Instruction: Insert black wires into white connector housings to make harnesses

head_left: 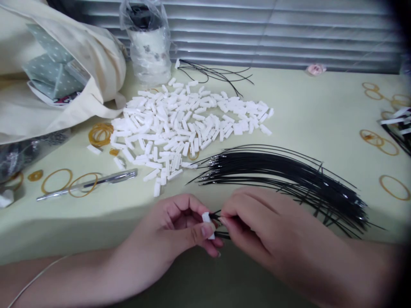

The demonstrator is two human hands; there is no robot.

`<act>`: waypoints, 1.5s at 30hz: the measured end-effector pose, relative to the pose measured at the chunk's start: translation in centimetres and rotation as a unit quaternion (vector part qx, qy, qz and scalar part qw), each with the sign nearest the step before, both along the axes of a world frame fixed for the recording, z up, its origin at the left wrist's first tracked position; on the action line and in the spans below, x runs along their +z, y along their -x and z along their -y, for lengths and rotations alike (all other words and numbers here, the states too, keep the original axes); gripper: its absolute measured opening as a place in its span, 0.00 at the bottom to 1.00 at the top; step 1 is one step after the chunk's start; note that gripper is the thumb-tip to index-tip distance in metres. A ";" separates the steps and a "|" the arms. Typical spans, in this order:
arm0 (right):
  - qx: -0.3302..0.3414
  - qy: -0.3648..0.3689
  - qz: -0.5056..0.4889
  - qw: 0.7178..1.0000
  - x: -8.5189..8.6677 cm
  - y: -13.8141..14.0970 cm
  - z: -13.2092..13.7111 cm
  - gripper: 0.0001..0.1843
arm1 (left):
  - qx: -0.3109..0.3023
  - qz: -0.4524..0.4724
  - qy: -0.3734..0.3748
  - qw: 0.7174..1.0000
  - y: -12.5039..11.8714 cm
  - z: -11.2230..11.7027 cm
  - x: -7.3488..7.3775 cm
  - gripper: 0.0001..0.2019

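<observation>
above the pale table (305, 111), left hand (168, 231) pinches white connector (206, 217), right hand (269, 226) pinches black wires (214, 217).

Covered and cropped

We cannot count the wires (214, 216) at the white connector (206, 217): the left hand (170, 233) covers part of it, and the right hand (260, 226) hides where they run. The left edge cuts off the cloth bag (105, 64); the right crops a dark bundle (398, 129). The pink object (316, 69) looks too small for us to identify.

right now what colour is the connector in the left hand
The connector is white; head view.
</observation>
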State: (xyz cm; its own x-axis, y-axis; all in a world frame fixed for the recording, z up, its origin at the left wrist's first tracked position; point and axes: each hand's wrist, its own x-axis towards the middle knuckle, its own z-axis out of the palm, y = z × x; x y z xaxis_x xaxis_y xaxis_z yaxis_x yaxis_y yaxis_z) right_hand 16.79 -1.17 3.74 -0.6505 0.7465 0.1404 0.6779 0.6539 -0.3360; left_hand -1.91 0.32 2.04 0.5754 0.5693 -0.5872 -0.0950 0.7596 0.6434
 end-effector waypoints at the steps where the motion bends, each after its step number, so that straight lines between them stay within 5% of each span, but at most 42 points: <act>1: 0.003 0.000 0.003 1.000 -0.1 0.2 0.2 0.13 | 0.000 0.001 -0.001 1.000 0.0 0.0 0.0 0.07; 5: -0.005 0.032 -0.016 0.999 0.0 0.2 0.1 0.14 | -0.002 0.004 -0.002 1.000 0.0 0.1 -0.2 0.08; 11: 0.017 0.195 -0.032 0.980 0.8 -2.9 -2.9 0.09 | -0.088 -0.020 -0.029 0.995 -0.1 0.4 0.1 0.06; 16: 0.074 0.223 0.021 0.972 -1.0 -3.4 -3.7 0.05 | -0.153 -0.064 -0.070 0.984 0.0 0.8 0.5 0.03; 19: 0.098 0.171 0.033 0.980 -1.5 -2.9 -3.2 0.08 | -0.134 -0.032 -0.043 0.989 0.1 0.6 0.3 0.05; 25: -0.082 0.085 -0.013 0.993 1.3 -2.5 -1.9 0.08 | -0.020 0.029 0.013 0.999 0.0 -0.1 -0.1 0.07; 29: -0.039 0.049 -0.011 0.998 2.1 -1.8 -0.8 0.10 | -0.014 0.034 -0.003 0.999 -0.1 -0.2 -0.2 0.07; 37: -0.027 0.114 -0.011 0.993 0.6 -1.6 -0.7 0.11 | -0.022 0.014 -0.024 0.999 0.2 0.1 -0.8 0.08; 45: -0.076 0.202 -0.021 0.976 1.1 -0.8 -1.0 0.10 | -0.023 -0.010 -0.032 0.999 0.0 0.3 -0.1 0.07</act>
State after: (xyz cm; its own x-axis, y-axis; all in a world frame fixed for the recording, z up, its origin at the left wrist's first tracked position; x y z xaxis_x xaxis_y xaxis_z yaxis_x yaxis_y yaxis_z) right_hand 17.57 -0.17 4.87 -0.5278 0.8339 -0.1611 0.7371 0.3555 -0.5747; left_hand -1.88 0.03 1.89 0.5900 0.5797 -0.5620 -0.0468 0.7194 0.6930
